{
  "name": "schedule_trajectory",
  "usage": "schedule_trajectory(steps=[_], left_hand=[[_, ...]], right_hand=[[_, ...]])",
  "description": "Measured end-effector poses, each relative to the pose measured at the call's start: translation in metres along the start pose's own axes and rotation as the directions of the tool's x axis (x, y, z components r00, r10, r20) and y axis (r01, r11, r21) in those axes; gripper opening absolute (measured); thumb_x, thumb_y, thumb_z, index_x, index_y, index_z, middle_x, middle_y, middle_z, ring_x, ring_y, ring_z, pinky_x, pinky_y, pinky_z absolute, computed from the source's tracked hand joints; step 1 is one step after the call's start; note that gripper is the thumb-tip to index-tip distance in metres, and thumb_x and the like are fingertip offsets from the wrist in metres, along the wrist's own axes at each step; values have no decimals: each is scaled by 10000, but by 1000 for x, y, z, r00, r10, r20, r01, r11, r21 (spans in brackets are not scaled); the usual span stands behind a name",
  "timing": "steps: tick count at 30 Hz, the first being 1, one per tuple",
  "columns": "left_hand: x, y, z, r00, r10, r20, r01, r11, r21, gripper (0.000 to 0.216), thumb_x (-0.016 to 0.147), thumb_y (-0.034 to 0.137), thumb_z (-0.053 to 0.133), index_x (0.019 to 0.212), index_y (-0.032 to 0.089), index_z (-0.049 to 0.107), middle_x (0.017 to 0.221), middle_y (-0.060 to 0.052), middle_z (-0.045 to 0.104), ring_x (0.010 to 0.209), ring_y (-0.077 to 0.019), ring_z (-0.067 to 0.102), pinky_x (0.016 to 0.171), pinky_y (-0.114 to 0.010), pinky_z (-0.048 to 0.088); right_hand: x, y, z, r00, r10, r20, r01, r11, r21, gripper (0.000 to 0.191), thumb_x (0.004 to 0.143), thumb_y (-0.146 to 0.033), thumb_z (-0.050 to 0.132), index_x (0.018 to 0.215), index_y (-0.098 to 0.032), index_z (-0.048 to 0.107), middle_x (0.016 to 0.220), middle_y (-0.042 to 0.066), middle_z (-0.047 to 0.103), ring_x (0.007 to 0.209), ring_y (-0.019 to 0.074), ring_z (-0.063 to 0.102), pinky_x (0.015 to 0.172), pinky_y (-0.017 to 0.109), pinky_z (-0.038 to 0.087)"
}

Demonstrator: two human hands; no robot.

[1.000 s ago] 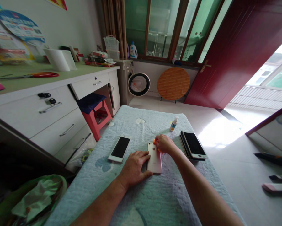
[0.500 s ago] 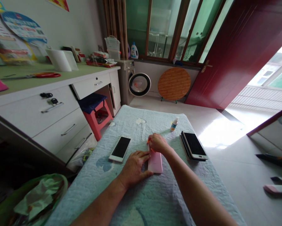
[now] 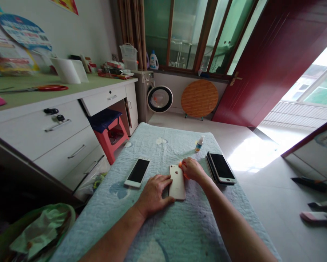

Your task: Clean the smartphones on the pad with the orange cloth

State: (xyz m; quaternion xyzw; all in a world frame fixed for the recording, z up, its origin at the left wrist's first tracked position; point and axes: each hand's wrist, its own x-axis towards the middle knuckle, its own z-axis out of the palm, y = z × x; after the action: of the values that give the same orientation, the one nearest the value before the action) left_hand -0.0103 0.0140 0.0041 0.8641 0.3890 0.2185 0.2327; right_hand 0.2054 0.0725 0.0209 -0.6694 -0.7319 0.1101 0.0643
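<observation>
Seen from my head camera, my two bare hands meet at a phone (image 3: 177, 185) lying back up on a pale blue quilt (image 3: 190, 233), close to the middle of its width. My left hand (image 3: 155, 193) is loosely open, its fingertips against the phone's left edge and its thumb by the lower left corner; it touches the phone without closing around it. My right hand (image 3: 192, 169) is bunched around an orange cloth (image 3: 185, 176), its fingers drawn together at the phone's upper right edge, with bits of the cloth showing past them. The logo on the phone's back is in plain sight between my hands.

To the left, well clear of my left fingers, a white phone (image 3: 138, 172) lies screen up. To the right, beyond my right wrist, more phones sit in a stack (image 3: 222, 168), the top one screen up. A small spray bottle (image 3: 199, 144) stands upright past my right hand, near the quilt's far right corner.

Around the quilt are a pink stool (image 3: 115, 136) with a dark cushion, a counter (image 3: 87, 88) bearing a paper roll (image 3: 66, 70) and red-handled scissors (image 3: 52, 87), a washer (image 3: 143, 94) with its round door swung open, and a red door (image 3: 242, 65).
</observation>
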Motion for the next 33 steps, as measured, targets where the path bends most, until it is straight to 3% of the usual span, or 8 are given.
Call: schedule_trajectory(steps=[10, 19, 26, 30, 33], left_hand=[[-1, -6, 4, 1000, 13, -8, -13, 1000, 25, 648, 741, 607, 664, 1249, 211, 592, 1317, -107, 580, 1197, -308, 514, 1036, -458, 353], [0, -4, 6, 1000, 10, -29, -9, 999, 51, 563, 742, 536, 698, 1189, 202, 626, 1299, -106, 595, 1181, -302, 529, 1027, -463, 375], [0, -7, 8, 999, 36, -34, -35, 998, 48, 605, 757, 599, 662, 1201, 189, 621, 1285, -115, 602, 1177, -302, 533, 1018, -468, 392], [1, -9, 8, 998, 55, -35, -53, 998, 44, 616, 780, 633, 616, 1215, 196, 615, 1288, -116, 600, 1172, -302, 537, 1009, -470, 400], [1, -10, 7, 996, 76, -40, -75, 997, 28, 662, 765, 661, 611, 1233, 194, 603, 1296, -120, 593, 1172, -311, 533, 1006, -475, 402]], right_hand=[[-50, -6, 2, 1000, 11, -19, -10, 998, 63, 209, 881, -269, 497, 805, -159, 657, 874, 68, 662, 817, 148, 585, 733, 224, 362], [-93, -16, -13, 982, -108, 155, 95, 991, 91, 188, 826, -245, 521, 759, -159, 673, 805, 62, 668, 760, 153, 596, 671, 236, 350], [-92, -38, -17, 934, -263, 243, 253, 965, 73, 175, 803, -275, 563, 818, -180, 709, 843, 63, 685, 732, 160, 602, 605, 252, 315], [-75, -36, -9, 949, -241, 204, 232, 970, 68, 154, 798, -282, 588, 823, -178, 699, 842, 61, 680, 746, 163, 601, 609, 250, 309], [-61, -28, -8, 979, -177, 104, 172, 984, 55, 147, 828, -252, 553, 838, -174, 677, 869, 66, 668, 788, 162, 590, 629, 248, 309]])
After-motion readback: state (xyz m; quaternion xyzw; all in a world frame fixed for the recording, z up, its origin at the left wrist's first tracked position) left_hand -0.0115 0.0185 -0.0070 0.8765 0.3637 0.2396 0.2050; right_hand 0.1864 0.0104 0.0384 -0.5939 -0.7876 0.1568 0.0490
